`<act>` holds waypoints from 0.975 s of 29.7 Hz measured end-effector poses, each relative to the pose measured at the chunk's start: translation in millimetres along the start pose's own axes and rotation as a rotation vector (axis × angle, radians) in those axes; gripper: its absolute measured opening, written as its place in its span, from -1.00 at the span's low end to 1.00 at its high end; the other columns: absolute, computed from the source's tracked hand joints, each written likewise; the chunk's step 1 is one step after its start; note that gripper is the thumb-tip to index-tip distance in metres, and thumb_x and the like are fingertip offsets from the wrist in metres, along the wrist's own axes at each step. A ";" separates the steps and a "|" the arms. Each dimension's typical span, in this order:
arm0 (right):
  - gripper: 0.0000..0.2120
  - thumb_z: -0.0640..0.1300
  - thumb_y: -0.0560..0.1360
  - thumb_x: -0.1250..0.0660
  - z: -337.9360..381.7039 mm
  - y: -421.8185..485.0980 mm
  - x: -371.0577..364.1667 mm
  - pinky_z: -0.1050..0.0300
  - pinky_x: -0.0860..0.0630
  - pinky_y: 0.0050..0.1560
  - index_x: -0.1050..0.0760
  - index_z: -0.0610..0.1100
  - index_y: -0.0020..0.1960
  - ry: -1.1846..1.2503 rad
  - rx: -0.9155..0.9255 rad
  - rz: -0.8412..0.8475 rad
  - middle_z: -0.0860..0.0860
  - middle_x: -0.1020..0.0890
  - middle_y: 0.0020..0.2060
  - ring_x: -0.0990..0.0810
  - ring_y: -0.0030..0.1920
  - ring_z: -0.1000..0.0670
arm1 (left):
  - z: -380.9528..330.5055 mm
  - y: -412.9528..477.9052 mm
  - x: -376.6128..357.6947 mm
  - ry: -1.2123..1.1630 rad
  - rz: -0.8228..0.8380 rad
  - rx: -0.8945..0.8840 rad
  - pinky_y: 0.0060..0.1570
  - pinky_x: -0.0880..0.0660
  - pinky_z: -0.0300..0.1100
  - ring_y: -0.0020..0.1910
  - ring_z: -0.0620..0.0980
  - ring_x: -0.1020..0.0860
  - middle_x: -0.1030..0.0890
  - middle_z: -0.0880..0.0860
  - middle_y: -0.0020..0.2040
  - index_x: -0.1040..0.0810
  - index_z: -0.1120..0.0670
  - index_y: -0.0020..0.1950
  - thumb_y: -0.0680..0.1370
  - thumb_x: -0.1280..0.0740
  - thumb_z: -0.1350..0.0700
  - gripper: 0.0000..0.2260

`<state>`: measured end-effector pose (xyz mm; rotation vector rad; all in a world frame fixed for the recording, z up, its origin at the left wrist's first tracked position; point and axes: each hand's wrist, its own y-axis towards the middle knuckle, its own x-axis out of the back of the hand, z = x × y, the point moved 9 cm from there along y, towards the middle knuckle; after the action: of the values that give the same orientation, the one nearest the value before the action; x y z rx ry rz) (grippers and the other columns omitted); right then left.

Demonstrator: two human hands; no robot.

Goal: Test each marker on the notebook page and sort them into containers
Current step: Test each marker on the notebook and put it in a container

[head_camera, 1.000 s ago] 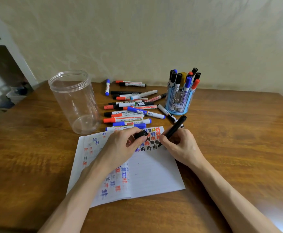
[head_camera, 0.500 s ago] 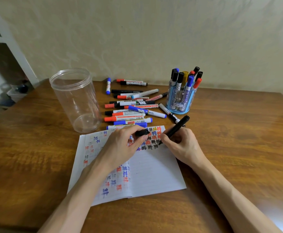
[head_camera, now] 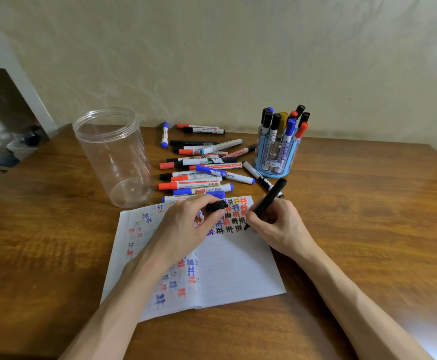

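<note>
An open notebook (head_camera: pixel 238 271) lies on the wooden table, its upper part covered with red, blue and black test marks. My right hand (head_camera: pixel 277 227) grips a black marker (head_camera: pixel 268 201) with its tip down on the page at the end of a black row. My left hand (head_camera: pixel 186 227) rests on the page and pinches the marker's black cap (head_camera: pixel 215 206). Several loose markers (head_camera: pixel 202 167) lie beyond the notebook. A clear plastic jar (head_camera: pixel 113 157) stands empty at the left. A blue holder (head_camera: pixel 274 157) at the right has several markers standing in it.
The wooden table (head_camera: pixel 368 229) meets a pale wall behind. A white shelf frame (head_camera: pixel 17 81) stands at the far left with dim items low beside it.
The marker tip has shifted slightly along the black row on the page. My left hand keeps the cap in the same place.
</note>
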<state>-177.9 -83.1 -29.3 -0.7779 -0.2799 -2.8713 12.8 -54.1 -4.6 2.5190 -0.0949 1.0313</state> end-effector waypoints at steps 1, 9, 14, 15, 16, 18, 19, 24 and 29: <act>-0.91 -0.06 0.55 -0.47 0.3 -0.1 -0.1 0.11 -0.69 -0.17 -0.63 -0.06 -0.11 -0.002 0.001 0.005 0.07 -0.75 -0.12 -0.74 -0.10 0.09 | 0.4 -0.2 0.1 0.000 -0.001 0.001 -0.11 -0.52 -0.40 0.09 -0.24 -0.60 -0.64 -0.19 0.11 -0.60 -0.06 0.28 0.62 -0.35 -0.08 -0.74; -0.92 -0.08 0.57 -0.44 -0.2 -0.5 5.6 0.17 -0.61 -0.23 -0.63 -0.07 -0.07 0.014 0.008 -0.058 0.07 -0.72 -0.19 -0.70 -0.18 0.08 | 2.0 0.4 -1.1 -0.002 0.001 -0.012 -0.09 -0.53 -0.42 0.11 -0.26 -0.60 -0.63 -0.20 0.12 -0.60 -0.06 0.28 0.61 -0.35 -0.10 -0.73; -0.91 -0.09 0.55 -0.46 5.3 -1.2 -0.6 0.26 -0.56 -0.24 -0.60 -0.03 -0.12 0.000 0.010 0.044 0.12 -0.71 -0.20 -0.70 -0.13 0.17 | 1.8 -0.4 -2.0 -0.006 0.011 -0.027 -0.06 -0.52 -0.41 0.12 -0.28 -0.59 -0.64 -0.19 0.12 -0.61 -0.04 0.26 0.61 -0.33 -0.15 -0.70; -0.91 -0.09 0.55 -0.46 6.2 -1.6 -0.3 0.25 -0.56 -0.24 -0.61 -0.04 -0.12 0.003 0.011 0.045 0.12 -0.71 -0.21 -0.70 -0.14 0.16 | 1.7 -0.5 -2.4 -0.003 0.015 -0.027 -0.06 -0.52 -0.40 0.11 -0.27 -0.59 -0.64 -0.20 0.11 -0.62 -0.04 0.25 0.60 -0.32 -0.16 -0.69; -0.92 -0.10 0.56 -0.46 7.6 -2.0 0.7 0.24 -0.57 -0.23 -0.61 -0.05 -0.11 0.014 0.016 0.037 0.11 -0.71 -0.20 -0.70 -0.15 0.15 | 1.9 -0.5 -2.7 -0.003 0.018 -0.027 -0.06 -0.52 -0.39 0.10 -0.28 -0.59 -0.65 -0.21 0.09 -0.62 -0.05 0.24 0.59 -0.32 -0.18 -0.68; -0.95 -0.12 0.57 -0.46 13.1 -3.2 5.3 0.17 -0.63 -0.17 -0.63 -0.08 -0.06 0.079 0.037 -0.006 0.07 -0.73 -0.17 -0.72 -0.12 0.11 | 1.8 -0.4 -3.4 -0.017 0.025 -0.021 -0.05 -0.52 -0.39 0.08 -0.29 -0.59 -0.65 -0.23 0.07 -0.64 -0.07 0.22 0.57 -0.33 -0.18 -0.69; -0.96 -0.15 0.57 -0.47 16.8 -4.2 8.2 0.16 -0.65 -0.14 -0.63 -0.10 -0.03 0.138 0.051 -0.029 0.05 -0.73 -0.17 -0.72 -0.12 0.09 | 1.8 -0.1 -3.7 -0.025 0.028 -0.018 -0.03 -0.52 -0.38 0.08 -0.29 -0.59 -0.65 -0.24 0.07 -0.65 -0.07 0.22 0.57 -0.34 -0.18 -0.69; -0.90 -0.22 0.60 -0.45 30.8 -8.5 7.7 0.31 -0.53 -0.27 -0.59 -0.24 0.05 0.395 0.099 0.003 -0.03 -0.69 -0.25 -0.63 -0.29 0.03 | 1.4 0.2 -4.9 -0.022 0.045 -0.014 -0.02 -0.53 -0.33 0.05 -0.24 -0.60 -0.65 -0.23 0.04 -0.67 -0.07 0.21 0.57 -0.38 -0.12 -0.74; -0.86 -0.23 0.57 -0.48 34.5 -10.1 1.4 0.29 -0.53 -0.29 -0.60 -0.27 0.07 0.441 0.156 0.023 -0.03 -0.69 -0.21 -0.66 -0.27 0.00 | -4.0 -0.2 -5.0 -0.028 0.046 -0.032 -0.11 -0.46 -0.42 0.00 -0.30 -0.57 -0.64 -0.23 0.01 -0.68 -0.04 0.22 0.57 -0.44 -0.02 -0.77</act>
<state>-164.3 -65.9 -0.8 -0.1111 -0.4227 -2.8554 6.6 -52.8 -5.6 2.5138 -0.1773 1.0043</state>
